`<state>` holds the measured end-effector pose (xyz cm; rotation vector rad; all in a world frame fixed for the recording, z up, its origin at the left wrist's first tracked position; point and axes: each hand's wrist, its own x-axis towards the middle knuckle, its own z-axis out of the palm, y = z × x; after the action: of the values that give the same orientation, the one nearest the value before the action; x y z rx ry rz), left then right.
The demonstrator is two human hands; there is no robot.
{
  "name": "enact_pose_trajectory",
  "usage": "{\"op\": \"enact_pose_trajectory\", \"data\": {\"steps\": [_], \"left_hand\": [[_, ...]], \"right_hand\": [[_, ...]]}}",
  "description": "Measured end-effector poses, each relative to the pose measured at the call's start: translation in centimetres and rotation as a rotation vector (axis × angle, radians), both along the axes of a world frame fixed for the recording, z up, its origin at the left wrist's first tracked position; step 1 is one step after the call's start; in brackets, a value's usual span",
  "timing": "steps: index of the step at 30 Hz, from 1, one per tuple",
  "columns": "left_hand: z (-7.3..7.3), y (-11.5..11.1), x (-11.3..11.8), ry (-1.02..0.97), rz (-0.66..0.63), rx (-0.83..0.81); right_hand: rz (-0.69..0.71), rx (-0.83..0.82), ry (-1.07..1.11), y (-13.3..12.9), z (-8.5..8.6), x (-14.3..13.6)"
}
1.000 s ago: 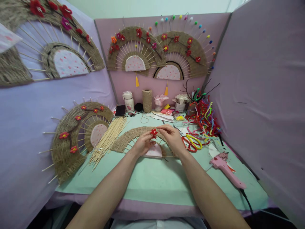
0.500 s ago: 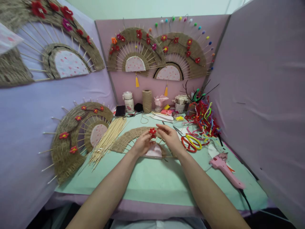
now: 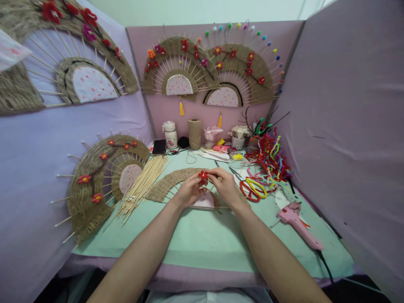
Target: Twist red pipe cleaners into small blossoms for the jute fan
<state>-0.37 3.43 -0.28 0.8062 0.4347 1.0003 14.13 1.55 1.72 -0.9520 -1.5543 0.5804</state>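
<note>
A small red flower (image 3: 203,174) with a pale centre is held up over the table between my two hands. My left hand (image 3: 190,190) pinches it from the left. From the right, the closed fingertips of my right hand (image 3: 223,184) meet its petals. Below both hands lies a twine-wrapped fan (image 3: 167,182) with thin stick ribs and a pale half-round base; my hands and wrists cover much of its middle and right side.
Red and yellow scissors (image 3: 252,190) lie right of my hands, with a pink glue gun (image 3: 298,225) beyond. A heap of pipe cleaners (image 3: 268,158) stands at the back right. Thin sticks (image 3: 142,185) lie left of the fan. A twine spool (image 3: 195,134) and a white jar (image 3: 170,134) stand behind.
My right hand has moved left and its fingertips have closed onto the flower's edge. The flower has shifted very slightly; my left hand stays in place.
</note>
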Motion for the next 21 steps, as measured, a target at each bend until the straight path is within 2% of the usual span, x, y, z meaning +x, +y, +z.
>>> {"op": "enact_pose_trajectory", "data": {"steps": [7,11,14,17,21], "left_hand": [[0.2,0.3,-0.1,-0.001,0.096,-0.078],[-0.1,0.8,-0.3,0.012,0.209,-0.067],[-0.5,1.1,-0.2,0.078,0.25,-0.012],[-0.6,1.2,0.0,0.139,0.291,0.078],[-0.5,1.0,0.1,0.303,0.401,0.327]], "right_hand": [[-0.035,-0.195,0.13,1.2,-1.4,0.0],[0.059,-0.322,0.121,1.1,-1.2,-0.3],[0.127,-0.381,0.126,0.6,-0.7,-0.7],[0.111,-0.386,0.164,0.3,-0.6,-0.9],[0.048,-0.365,0.188,0.6,-0.9,-1.0]]}}
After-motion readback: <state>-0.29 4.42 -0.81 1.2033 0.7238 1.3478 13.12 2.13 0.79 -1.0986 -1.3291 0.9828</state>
